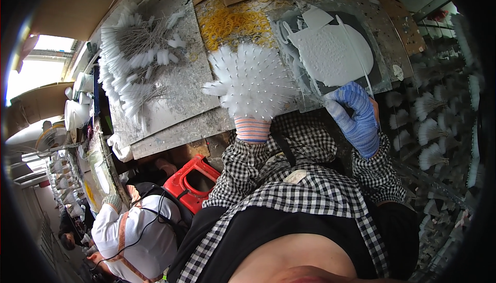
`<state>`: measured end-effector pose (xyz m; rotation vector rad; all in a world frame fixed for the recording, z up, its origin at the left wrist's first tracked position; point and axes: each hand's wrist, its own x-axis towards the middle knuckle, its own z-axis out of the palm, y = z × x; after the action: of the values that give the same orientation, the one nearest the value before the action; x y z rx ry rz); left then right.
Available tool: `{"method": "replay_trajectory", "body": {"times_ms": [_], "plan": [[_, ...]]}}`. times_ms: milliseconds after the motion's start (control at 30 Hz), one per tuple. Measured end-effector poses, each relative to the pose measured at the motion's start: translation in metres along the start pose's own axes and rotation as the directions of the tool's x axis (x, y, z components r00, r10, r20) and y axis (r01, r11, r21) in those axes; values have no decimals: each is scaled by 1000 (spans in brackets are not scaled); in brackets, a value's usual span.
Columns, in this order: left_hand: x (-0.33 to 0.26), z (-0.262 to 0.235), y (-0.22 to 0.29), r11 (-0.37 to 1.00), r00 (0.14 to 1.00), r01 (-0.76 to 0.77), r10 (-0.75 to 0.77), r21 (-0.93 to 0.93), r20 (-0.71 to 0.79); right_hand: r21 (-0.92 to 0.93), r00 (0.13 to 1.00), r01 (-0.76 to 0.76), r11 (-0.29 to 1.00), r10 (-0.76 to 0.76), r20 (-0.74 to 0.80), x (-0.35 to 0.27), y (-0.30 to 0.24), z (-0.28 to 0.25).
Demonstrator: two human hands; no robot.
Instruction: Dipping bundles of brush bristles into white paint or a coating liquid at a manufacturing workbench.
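Note:
A round bundle of white bristle brushes (pixel 254 80), dotted with small metal tips, fans out above my left hand (pixel 252 129). Only the striped glove cuff shows; the bristles hide the fingers that grip the bundle. My right hand (pixel 356 120), in a blue knitted glove, is curled with its fingertips together at the table's front edge. Whatever they pinch is too small to tell. Just beyond it, thick white paste (pixel 333 55) lies spread on a dark board (pixel 380 40). A thin white strip (pixel 354 42) crosses the paste and runs down toward this hand.
Loose wire-stemmed white brushes (pixel 137 58) are heaped at the table's left. Yellow rings (pixel 235 24) are piled beyond my left hand. A red plastic stool (pixel 191 182) stands at lower left, near a person in white (pixel 150 226). Racks of brushes (pixel 431 123) fill the right side.

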<state>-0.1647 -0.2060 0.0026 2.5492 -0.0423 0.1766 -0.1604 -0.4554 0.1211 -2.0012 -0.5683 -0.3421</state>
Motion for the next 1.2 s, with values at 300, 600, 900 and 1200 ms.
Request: {"method": "replay_trajectory", "body": {"times_ms": [300, 600, 900, 1200], "plan": [[43, -62, 0, -561, 953, -110, -293, -820, 72, 87, 998, -53, 995, 55, -19, -3, 6, -2], [121, -87, 16, 624, 865, -489, 437, -609, -247, 168, 996, -74, 983, 81, -35, 29, -14, -18], [151, -93, 66, 383, 959, 34, 248, -923, 138, -125, 939, 5, 992, 38, 343, 75, 5, 17], [167, -77, 68, 419, 985, 45, 135, -907, 111, -409, 909, -13, 913, 181, 375, 95, 31, 27]]}}
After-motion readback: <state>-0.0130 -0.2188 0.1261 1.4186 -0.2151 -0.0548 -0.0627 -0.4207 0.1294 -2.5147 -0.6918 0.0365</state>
